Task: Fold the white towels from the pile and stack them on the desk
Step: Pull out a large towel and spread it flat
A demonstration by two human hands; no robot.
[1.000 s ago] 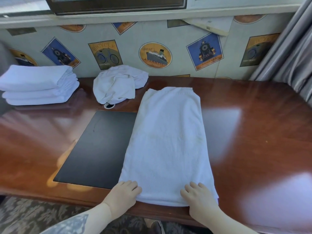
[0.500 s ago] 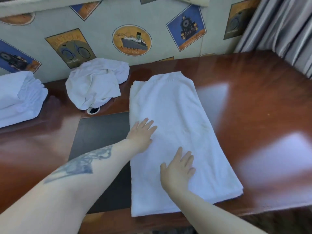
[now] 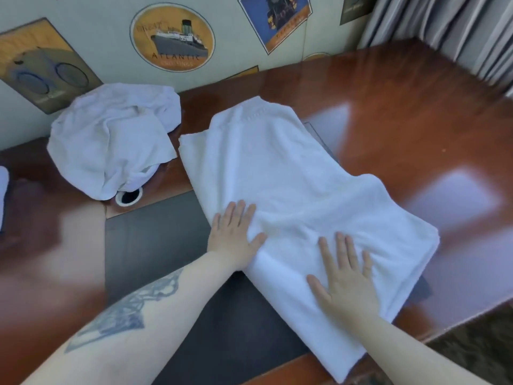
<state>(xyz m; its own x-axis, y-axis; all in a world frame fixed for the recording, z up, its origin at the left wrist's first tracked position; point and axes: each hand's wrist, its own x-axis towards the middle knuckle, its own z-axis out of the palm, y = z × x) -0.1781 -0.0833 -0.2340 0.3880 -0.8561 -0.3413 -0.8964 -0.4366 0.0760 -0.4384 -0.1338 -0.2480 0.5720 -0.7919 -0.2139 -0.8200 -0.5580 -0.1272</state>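
A long white towel (image 3: 280, 168), folded lengthwise, lies slantwise across the glossy wooden desk (image 3: 402, 112) and the dark desk pad (image 3: 172, 262). My left hand (image 3: 234, 232) lies flat with straight fingers on the towel's left edge. My right hand (image 3: 344, 279) presses flat on its near part, fingers spread. The cloth is rumpled between my hands. A crumpled white towel (image 3: 113, 140) sits at the back left against the wall. A sliver of the folded stack (image 3: 3, 187) shows at the far left edge.
A round cable grommet (image 3: 128, 196) pokes out under the crumpled towel. The wall with travel posters (image 3: 172, 37) runs behind the desk, and grey curtains (image 3: 444, 26) hang at the right. The desk's front edge and patterned carpet (image 3: 477, 354) lie at the lower right.
My hands went from the towel's near edge up onto its surface and slid across it. The towel now lies turned at a slant and rumpled. The view swung right, so the folded stack has nearly left the frame.
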